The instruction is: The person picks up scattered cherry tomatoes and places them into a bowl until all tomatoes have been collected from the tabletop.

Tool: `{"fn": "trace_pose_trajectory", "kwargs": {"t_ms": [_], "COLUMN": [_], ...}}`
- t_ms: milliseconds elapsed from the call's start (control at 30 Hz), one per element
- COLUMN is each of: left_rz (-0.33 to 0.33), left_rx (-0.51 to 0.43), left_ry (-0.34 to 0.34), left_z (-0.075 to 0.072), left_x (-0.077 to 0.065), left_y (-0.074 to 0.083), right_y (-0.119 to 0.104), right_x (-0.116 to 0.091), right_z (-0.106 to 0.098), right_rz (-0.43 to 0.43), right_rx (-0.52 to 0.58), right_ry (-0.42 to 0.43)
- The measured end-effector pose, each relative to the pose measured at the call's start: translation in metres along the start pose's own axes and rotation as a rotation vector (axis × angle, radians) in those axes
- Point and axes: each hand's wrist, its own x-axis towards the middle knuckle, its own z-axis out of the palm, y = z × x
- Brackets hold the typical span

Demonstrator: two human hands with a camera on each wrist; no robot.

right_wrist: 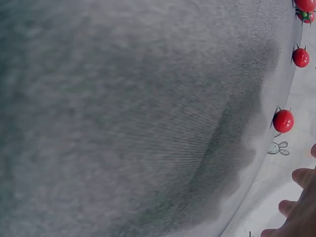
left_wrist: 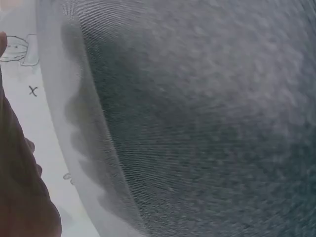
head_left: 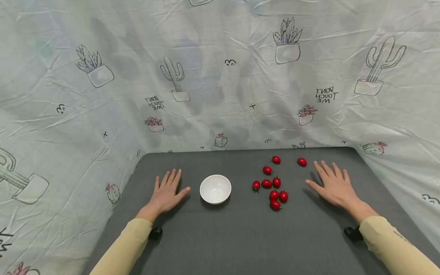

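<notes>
My left hand [head_left: 166, 194] is palm down over the left of the dark grey table, fingers spread and holding nothing. Just right of its thumb stands a small white bowl [head_left: 215, 190], with no contents showing. Several cherry tomatoes [head_left: 266, 183] lie scattered to the right of the bowl, red with green stems. Over the right side, my right hand [head_left: 334, 188] has its fingers spread, also holding nothing. One lone tomato [head_left: 302, 162] lies nearest to its fingertips. In the right wrist view, a tomato [right_wrist: 283, 121] shows beyond the right hand's fingers [right_wrist: 302, 177].
The dark grey table [head_left: 220, 244] ends in a far edge against a hanging white cloth [head_left: 213, 76] printed with cacti and potted plants. That cloth also drapes along both sides. A black wrist strap mount [head_left: 353, 233] sits under the right sleeve, another [head_left: 156, 233] under the left.
</notes>
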Motion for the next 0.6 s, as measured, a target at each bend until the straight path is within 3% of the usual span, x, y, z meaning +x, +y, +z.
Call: {"fn": "trace_pose_trajectory", "kwargs": {"t_ms": [233,600], "left_rz": [0.056,0.155], "left_rx": [-0.107,-0.334], "left_ry": [0.008,-0.089], "left_z": [-0.008,-0.016], "left_x": [0.000,0.001], "left_y": [0.013,0.039], "right_y": [-0.001,-0.003], "right_x": [0.009,0.021], "right_z": [0.000,-0.003], "right_rz": [-0.006,-0.027], "right_rx": [0.017,0.094], "right_ry": [0.031,0.101]}}
